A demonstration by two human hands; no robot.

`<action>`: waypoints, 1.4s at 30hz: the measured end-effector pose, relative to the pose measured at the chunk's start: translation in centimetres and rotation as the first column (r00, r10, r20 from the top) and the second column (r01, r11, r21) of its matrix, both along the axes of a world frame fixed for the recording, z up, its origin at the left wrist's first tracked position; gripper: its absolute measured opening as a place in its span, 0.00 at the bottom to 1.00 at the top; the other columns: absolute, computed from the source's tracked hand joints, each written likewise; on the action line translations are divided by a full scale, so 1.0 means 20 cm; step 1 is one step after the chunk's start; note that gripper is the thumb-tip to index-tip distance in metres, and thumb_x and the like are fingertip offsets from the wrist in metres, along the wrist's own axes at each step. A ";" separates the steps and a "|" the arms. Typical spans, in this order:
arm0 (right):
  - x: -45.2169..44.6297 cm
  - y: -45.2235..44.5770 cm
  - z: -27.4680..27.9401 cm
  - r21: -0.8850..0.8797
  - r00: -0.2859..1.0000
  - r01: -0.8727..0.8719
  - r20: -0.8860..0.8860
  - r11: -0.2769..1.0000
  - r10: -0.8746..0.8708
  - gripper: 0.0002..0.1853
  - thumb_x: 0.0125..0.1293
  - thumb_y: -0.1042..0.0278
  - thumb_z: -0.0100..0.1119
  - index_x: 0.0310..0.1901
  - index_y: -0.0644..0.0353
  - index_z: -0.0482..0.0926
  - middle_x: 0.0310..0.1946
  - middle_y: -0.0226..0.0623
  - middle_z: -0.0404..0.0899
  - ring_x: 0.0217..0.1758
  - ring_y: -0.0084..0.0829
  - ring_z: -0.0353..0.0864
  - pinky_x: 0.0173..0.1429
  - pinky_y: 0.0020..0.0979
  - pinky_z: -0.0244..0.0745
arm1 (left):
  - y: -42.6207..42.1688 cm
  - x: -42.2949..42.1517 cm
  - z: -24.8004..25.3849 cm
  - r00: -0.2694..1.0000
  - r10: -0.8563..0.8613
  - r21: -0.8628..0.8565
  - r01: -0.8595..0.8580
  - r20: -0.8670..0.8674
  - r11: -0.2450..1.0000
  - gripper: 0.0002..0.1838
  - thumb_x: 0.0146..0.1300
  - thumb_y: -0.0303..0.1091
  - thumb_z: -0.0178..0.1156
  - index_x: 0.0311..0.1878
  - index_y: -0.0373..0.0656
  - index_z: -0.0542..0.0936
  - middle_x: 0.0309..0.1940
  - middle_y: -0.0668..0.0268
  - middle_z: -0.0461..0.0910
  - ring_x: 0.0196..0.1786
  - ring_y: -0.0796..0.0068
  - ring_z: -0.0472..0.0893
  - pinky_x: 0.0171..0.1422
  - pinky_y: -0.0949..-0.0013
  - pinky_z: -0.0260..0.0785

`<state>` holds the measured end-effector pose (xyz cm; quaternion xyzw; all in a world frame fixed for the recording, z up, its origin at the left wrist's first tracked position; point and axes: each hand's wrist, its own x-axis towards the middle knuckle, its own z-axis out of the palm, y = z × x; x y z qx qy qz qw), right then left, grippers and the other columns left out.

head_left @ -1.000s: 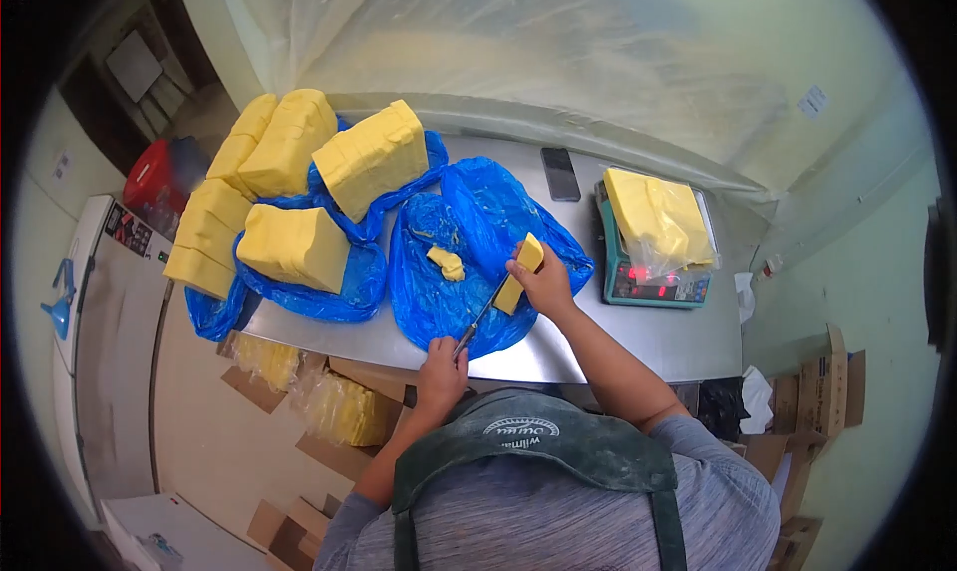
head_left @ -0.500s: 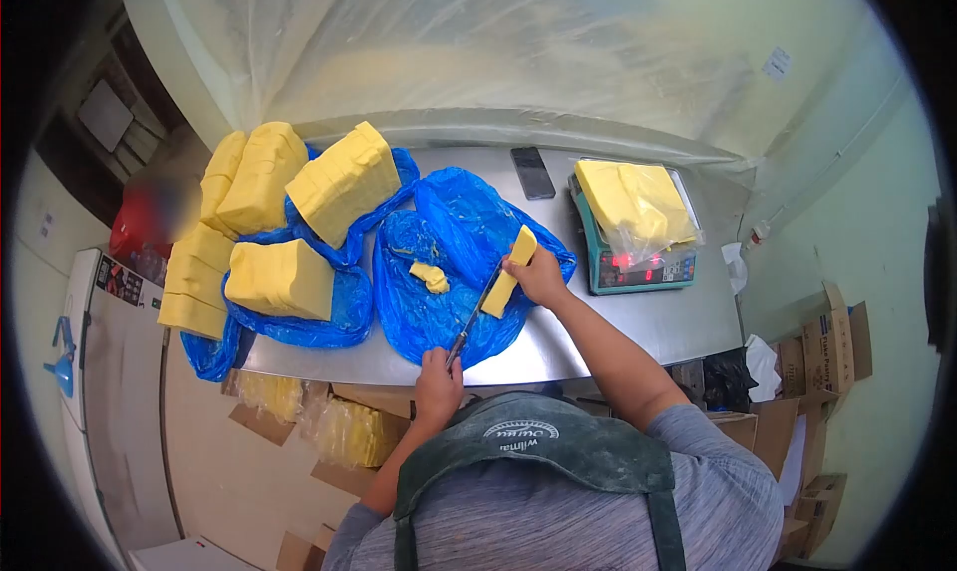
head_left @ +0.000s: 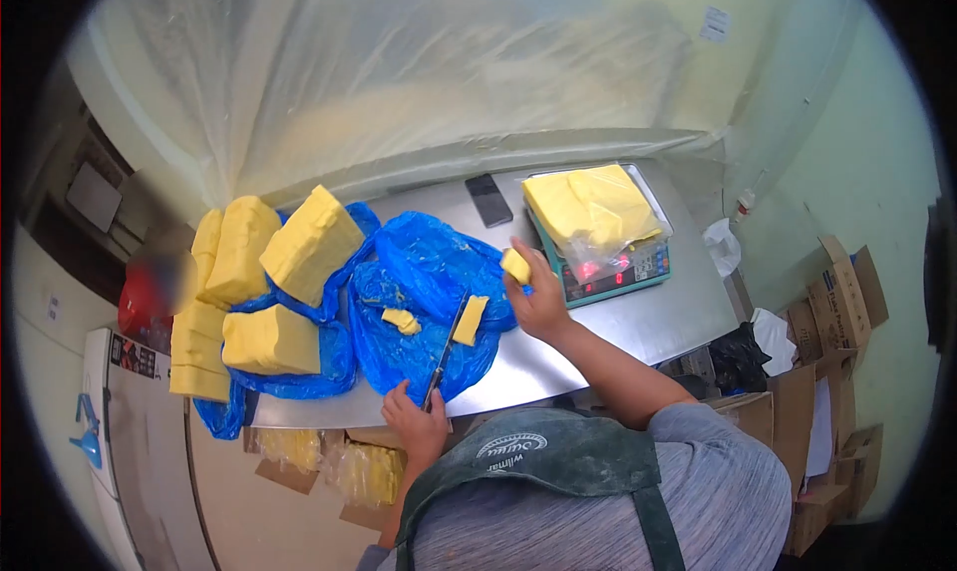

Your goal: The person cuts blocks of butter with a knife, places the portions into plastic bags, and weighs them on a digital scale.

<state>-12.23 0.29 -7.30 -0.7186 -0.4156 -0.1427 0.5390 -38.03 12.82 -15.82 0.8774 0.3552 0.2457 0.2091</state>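
My left hand (head_left: 417,423) holds the handle of a long knife (head_left: 446,354) near the table's front edge, its blade pointing away over the blue plastic bag (head_left: 424,242). Between the thumb and fingers of my right hand (head_left: 541,297) is a small cut piece of yellow butter (head_left: 515,265), raised just left of the scale. Another cut strip of butter (head_left: 471,321) lies on the bag beside the blade. A crumpled lump of butter (head_left: 402,321) rests further left. On the digital scale (head_left: 610,284) sits a large yellow slab (head_left: 593,207), partly covered by clear plastic.
Several big butter blocks (head_left: 271,342) stand on blue bags at the left of the metal table (head_left: 688,317). A phone (head_left: 488,200) lies behind the bag. Plastic sheeting (head_left: 449,72) hangs behind. Cardboard boxes (head_left: 837,302) are at the right. A person in red (head_left: 150,297) is at far left.
The long strip of butter is now in two pieces: one stays on the bag, the other has moved right and away in my right hand, towards the scale. The view has shifted.
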 end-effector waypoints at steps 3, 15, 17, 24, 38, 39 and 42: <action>0.05 -0.35 0.02 0.014 0.957 0.032 -0.290 0.999 -0.027 0.33 0.70 0.68 0.57 0.73 0.67 0.56 0.56 0.60 0.75 0.54 0.47 0.82 0.57 0.41 0.76 | -0.05 0.10 0.11 0.995 -0.022 0.049 0.017 0.098 0.999 0.28 0.59 0.39 0.66 0.58 0.33 0.72 0.50 0.48 0.73 0.56 0.45 0.69 0.64 0.48 0.59; 0.51 -1.16 -0.06 -0.558 0.980 0.177 0.021 0.810 -0.199 0.29 0.67 0.64 0.62 0.68 0.57 0.68 0.57 0.55 0.73 0.60 0.57 0.72 0.68 0.49 0.67 | -0.66 1.16 0.40 0.689 -0.717 0.234 0.718 -0.105 0.656 0.22 0.57 0.39 0.69 0.57 0.53 0.83 0.74 0.48 0.60 0.70 0.39 0.64 0.72 0.45 0.59; 0.59 -1.10 -0.13 -0.567 0.983 0.186 0.098 0.803 -0.158 0.29 0.66 0.65 0.62 0.68 0.58 0.68 0.58 0.55 0.73 0.61 0.56 0.71 0.68 0.49 0.67 | -0.73 1.30 0.38 0.749 -0.652 0.161 0.663 -0.122 0.731 0.26 0.58 0.40 0.68 0.61 0.52 0.79 0.75 0.47 0.57 0.70 0.38 0.63 0.71 0.45 0.61; 0.74 -0.81 -0.16 -0.518 0.979 0.019 0.184 0.855 0.090 0.27 0.60 0.77 0.60 0.63 0.61 0.72 0.59 0.52 0.72 0.64 0.53 0.71 0.64 0.43 0.73 | -0.73 1.48 0.32 0.825 -0.565 -0.099 0.563 0.000 0.821 0.40 0.63 0.29 0.55 0.78 0.45 0.53 0.76 0.51 0.57 0.45 0.43 0.83 0.44 0.50 0.78; 0.77 -0.55 -0.18 -0.839 0.987 -0.012 0.077 0.544 0.141 0.16 0.59 0.65 0.62 0.49 0.55 0.82 0.45 0.50 0.84 0.48 0.51 0.84 0.52 0.46 0.80 | -0.66 1.50 0.19 0.814 -0.553 -0.095 0.574 0.180 0.813 0.44 0.61 0.22 0.51 0.80 0.44 0.46 0.66 0.44 0.71 0.42 0.42 0.84 0.45 0.51 0.78; 0.78 -0.54 -0.20 -0.841 0.986 -0.011 0.080 0.542 0.143 0.16 0.59 0.65 0.62 0.49 0.55 0.82 0.45 0.50 0.84 0.48 0.51 0.84 0.52 0.46 0.80 | -0.66 1.50 0.20 0.819 -0.552 -0.117 0.571 0.158 0.813 0.44 0.60 0.22 0.52 0.80 0.43 0.46 0.66 0.44 0.70 0.43 0.42 0.83 0.46 0.50 0.78; 0.82 -0.50 -0.24 -0.880 0.966 0.087 0.190 0.466 0.178 0.17 0.60 0.65 0.61 0.51 0.58 0.82 0.46 0.47 0.85 0.50 0.48 0.85 0.53 0.47 0.79 | -0.64 1.51 0.25 0.827 -0.545 -0.127 0.560 0.136 0.819 0.44 0.60 0.22 0.52 0.79 0.43 0.47 0.67 0.45 0.70 0.45 0.42 0.83 0.48 0.50 0.78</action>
